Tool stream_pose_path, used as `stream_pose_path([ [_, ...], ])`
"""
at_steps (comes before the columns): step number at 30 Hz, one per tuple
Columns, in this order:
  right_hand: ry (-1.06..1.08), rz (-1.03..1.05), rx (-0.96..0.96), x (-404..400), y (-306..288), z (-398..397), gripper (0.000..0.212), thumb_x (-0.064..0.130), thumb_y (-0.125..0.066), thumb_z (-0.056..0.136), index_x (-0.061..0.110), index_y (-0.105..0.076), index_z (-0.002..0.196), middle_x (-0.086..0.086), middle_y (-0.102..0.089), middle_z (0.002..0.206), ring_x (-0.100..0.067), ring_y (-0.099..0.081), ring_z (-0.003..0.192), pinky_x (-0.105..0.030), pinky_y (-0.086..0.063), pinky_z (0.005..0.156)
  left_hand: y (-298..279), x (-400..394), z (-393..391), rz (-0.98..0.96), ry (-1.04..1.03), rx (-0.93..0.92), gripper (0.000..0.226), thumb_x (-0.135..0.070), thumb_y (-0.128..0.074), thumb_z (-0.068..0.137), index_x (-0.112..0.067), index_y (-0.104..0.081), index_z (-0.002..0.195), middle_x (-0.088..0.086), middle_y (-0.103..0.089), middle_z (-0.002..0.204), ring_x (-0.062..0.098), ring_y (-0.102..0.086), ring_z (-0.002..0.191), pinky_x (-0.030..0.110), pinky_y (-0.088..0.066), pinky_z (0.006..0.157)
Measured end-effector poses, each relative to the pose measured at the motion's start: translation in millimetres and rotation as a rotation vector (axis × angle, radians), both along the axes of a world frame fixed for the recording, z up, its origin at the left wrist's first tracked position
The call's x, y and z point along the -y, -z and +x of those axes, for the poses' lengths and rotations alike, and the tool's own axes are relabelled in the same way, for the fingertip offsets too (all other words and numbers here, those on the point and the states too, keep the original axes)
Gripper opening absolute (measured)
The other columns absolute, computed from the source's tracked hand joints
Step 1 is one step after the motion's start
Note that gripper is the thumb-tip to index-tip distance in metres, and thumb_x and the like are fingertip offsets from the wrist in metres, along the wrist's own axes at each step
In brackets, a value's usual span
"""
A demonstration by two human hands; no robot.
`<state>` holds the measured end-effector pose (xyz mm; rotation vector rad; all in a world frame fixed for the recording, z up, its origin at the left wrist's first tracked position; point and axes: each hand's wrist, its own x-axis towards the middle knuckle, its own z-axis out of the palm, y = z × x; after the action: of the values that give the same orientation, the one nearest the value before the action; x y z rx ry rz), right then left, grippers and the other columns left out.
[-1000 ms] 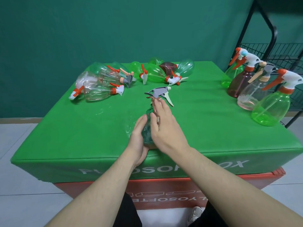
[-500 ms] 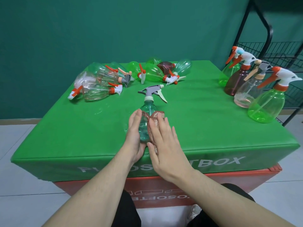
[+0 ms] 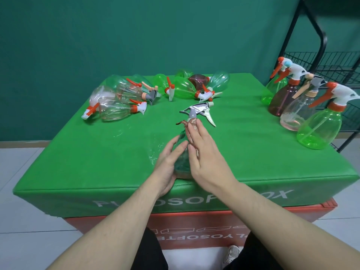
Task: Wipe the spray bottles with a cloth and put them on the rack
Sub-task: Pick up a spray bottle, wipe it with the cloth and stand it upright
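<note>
A teal see-through spray bottle (image 3: pixel 182 164) with a grey trigger head (image 3: pixel 198 111) stands near the table's front edge. My left hand (image 3: pixel 165 164) holds its lower body from the left. My right hand (image 3: pixel 206 158) lies along the bottle's right side, its fingers straight, pressing a brown cloth (image 3: pixel 191 121) against the neck just below the trigger head. Much of the bottle is hidden between my hands. The black wire rack (image 3: pixel 331 61) stands to the right, beyond the table.
Several spray bottles lie in a heap at the back of the green table (image 3: pixel 78 156), clear ones (image 3: pixel 116 106) on the left and green ones (image 3: pixel 183 88) in the middle. Several bottles stand upright at the right edge, a green one (image 3: pixel 319 131) nearest.
My right hand has slid the cloth up the bottle from its middle to the neck. My left hand keeps hold of the bottle's base.
</note>
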<state>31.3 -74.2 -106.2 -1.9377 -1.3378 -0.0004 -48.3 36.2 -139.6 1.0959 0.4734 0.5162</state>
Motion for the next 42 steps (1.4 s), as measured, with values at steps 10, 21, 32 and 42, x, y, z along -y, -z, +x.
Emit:
stream_pose_path([
  [10,0.021,-0.01,-0.155,-12.4,-6.0,0.3,0.055,0.033,-0.028,0.109,0.028,-0.018,0.162,0.009,-0.01,0.17,-0.002,-0.012,0.153,-0.022,-0.012,0.123,0.6,-1.5,0.4,-0.037,-0.021,-0.004,0.069,-0.042,-0.069,0.079,-0.02,-0.053,0.142,0.005,-0.076,0.113,0.019,-0.074,0.094,0.043,-0.06,0.081],
  [21,-0.026,-0.102,0.095,26.3,36.4,-22.1,0.064,0.044,-0.018,0.103,0.032,0.006,0.161,0.01,0.021,0.168,-0.013,0.015,0.155,-0.056,-0.007,0.126,-6.8,6.1,1.0,0.019,-0.113,-0.021,0.023,-0.036,-0.057,0.103,-0.039,-0.058,0.126,-0.003,-0.076,0.114,0.014,-0.074,0.096,0.035,-0.055,0.083],
  [32,-0.029,-0.09,0.05,26.4,29.9,-15.6,0.063,0.043,-0.017,0.102,0.035,0.002,0.161,0.014,0.017,0.168,-0.008,0.012,0.155,-0.05,-0.008,0.127,-8.6,4.2,-2.9,-0.021,-0.042,-0.023,0.094,-0.048,-0.095,0.056,-0.031,-0.056,0.139,0.007,-0.068,0.135,0.023,-0.073,0.108,0.038,-0.056,0.082],
  [42,-0.021,-0.011,-0.115,-0.1,-0.7,6.1,0.06,0.034,-0.028,0.103,0.029,-0.018,0.162,0.011,-0.003,0.17,0.001,-0.006,0.153,-0.03,-0.012,0.127,-9.7,5.3,-3.6,0.005,0.064,-0.006,0.08,-0.043,-0.094,0.05,-0.048,-0.06,0.122,-0.004,-0.073,0.124,0.013,-0.074,0.106,0.033,-0.06,0.081],
])
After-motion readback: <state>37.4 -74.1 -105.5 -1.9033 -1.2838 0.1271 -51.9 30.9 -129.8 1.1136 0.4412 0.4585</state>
